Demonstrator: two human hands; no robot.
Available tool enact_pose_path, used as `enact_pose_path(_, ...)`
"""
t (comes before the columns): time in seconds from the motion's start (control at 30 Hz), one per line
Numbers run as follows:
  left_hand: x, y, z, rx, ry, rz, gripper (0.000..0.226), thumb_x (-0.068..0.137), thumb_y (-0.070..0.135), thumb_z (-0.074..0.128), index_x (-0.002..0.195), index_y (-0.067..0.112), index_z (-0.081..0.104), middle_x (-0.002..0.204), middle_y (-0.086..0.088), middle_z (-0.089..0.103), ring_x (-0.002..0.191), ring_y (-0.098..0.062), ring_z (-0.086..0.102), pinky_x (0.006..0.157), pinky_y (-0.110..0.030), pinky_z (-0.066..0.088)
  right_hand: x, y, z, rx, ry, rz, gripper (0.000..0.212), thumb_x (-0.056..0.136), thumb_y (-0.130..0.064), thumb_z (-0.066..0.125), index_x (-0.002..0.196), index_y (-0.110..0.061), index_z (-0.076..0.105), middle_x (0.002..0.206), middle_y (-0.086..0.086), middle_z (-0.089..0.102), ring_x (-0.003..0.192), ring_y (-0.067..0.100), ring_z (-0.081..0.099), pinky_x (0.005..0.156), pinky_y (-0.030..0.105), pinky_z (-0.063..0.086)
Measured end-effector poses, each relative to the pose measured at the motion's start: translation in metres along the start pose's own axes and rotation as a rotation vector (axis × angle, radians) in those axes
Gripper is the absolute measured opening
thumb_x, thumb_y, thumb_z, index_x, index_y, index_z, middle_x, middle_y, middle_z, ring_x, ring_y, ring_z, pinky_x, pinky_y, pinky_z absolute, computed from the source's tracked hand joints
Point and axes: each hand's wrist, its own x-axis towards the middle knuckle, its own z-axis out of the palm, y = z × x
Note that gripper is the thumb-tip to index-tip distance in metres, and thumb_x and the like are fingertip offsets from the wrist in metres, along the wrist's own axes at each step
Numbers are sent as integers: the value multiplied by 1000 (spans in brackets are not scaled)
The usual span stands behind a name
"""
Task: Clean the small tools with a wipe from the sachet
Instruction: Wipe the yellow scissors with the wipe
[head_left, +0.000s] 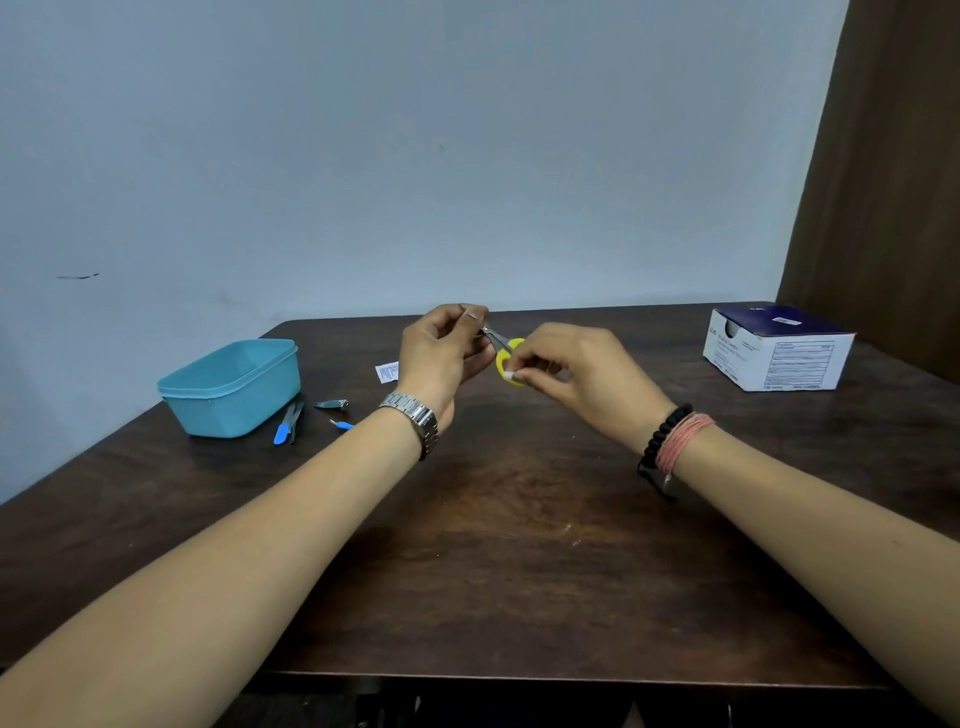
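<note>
- Dark wooden surface (519, 545) set against a plain pale wall, seen from above and behind two bare forearms that reach forward over it.
- Left hand (441, 353), with a metal watch (415, 421) on the wrist, pinches the blade end of small yellow-handled scissors (506, 353) between thumb and fingers, lifted above the surface, probably to steady them for wiping.
- Right hand (576, 374), wearing bead and thread bracelets, has its fingers curled in a pinch on a small white wipe (511, 375), pressed to the yellow handle loop; this looks like the cleaning stroke itself.
- White sachet (387, 372) lies flat on the surface just behind the left hand; I cannot tell whether it is torn open.
- Other small tools wait to the left: a nail clipper (332, 404), a blue-handled tool (283, 428) beside a slim dark one, and a small blue-tipped pick (343, 425) partly hidden by the left forearm.
- Teal plastic tub (231, 384) stands open just beside those tools.
- White and dark blue carton (779, 348) sits far right, well apart.
- Nothing stands between the hands and the waiting tools.
</note>
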Motion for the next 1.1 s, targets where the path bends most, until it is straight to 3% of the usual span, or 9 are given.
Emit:
enact_pose_path(0.07,-3,-4,3,27,-32,-1,9,92,13,63,87,4,64,67,-1,53,50,-6,53,63,-23,57,0,2,-1,9,53,41,4,86,-11,71,90,-10,71,86,0,66,77,14,60,71,39,51)
enact_pose_path(0.17,-6,-7,8,53,-55,3,9,91,13,65,85,5,66,59,2,51,51,-7,52,68,-28,58,-1,0,-1,-24,6,-3,2,87,-13,71,89,-11,71,85,-1,65,77,16,59,70,41,50)
enact_pose_path(0.3,1,-3,3,18,-4,0,9,90,13,65,84,6,64,53,6,49,48,-7,51,62,-22,55,0,1,-2,-28,-32,-30,3,87,-14,71,89,-12,71,85,-1,66,78,16,59,70,38,50)
enact_pose_path(0.43,-4,-7,6,70,-70,0,11,90,12,65,79,9,65,54,5,52,50,-6,53,61,-24,55,1,3,-3,-19,52,24,4,85,-12,72,89,-11,72,84,-1,65,75,14,58,69,39,50)
enact_pose_path(0.53,-4,-7,10,85,-78,6,9,90,12,65,83,5,66,53,5,53,48,-7,51,55,-24,53,1,-3,0,-10,-14,-30,2,86,-15,72,88,-13,71,85,-3,65,78,14,59,70,38,50)
enact_pose_path(0.63,-1,-3,5,37,-42,-2,9,90,12,65,85,5,65,59,0,50,50,-7,50,58,-23,54,1,-2,0,-32,-60,-65,3,88,-17,71,88,-15,71,86,-6,65,79,12,57,71,33,49)
enact_pose_path(0.8,-4,-5,5,50,-76,-7,8,90,12,65,88,4,66,61,1,50,51,-7,52,60,-22,55,1,4,-3,18,56,36,4,86,-12,72,89,-11,71,83,-4,62,73,8,55,67,22,44)
enact_pose_path(0.93,-1,2,1,29,-62,13,9,91,14,65,86,7,66,65,2,52,53,-7,53,63,-23,56,0,1,0,-39,-15,-37,2,88,-14,70,88,-15,68,87,-5,63,78,12,55,70,27,46)
enact_pose_path(1.1,10,15,-13,163,-26,124,9,94,12,60,90,9,67,76,-1,57,65,-11,56,63,-20,54,-1,1,1,78,96,100,15,91,-9,62,101,-21,65,81,-6,63,71,9,55,64,16,41)
